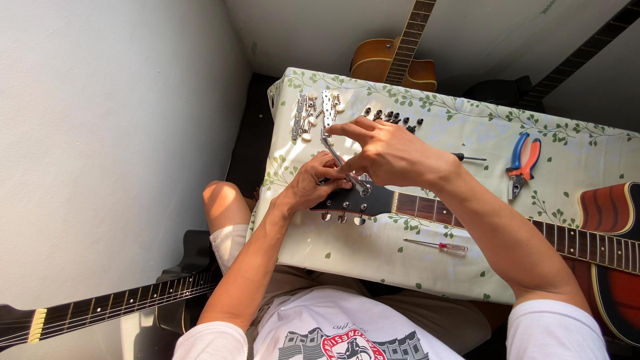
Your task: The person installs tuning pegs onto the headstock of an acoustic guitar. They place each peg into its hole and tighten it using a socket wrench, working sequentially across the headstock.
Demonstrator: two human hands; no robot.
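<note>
Lying at ten o'clock, the removed tuner strips [305,117] are off already. Left hand [313,187] is clamping the black headstock [353,199] mid-table; right hand [390,155] is pinching a metal tool [343,167] onto it. Loose screws [393,119] are waiting at twelve; I judge refitting is pending.
</note>
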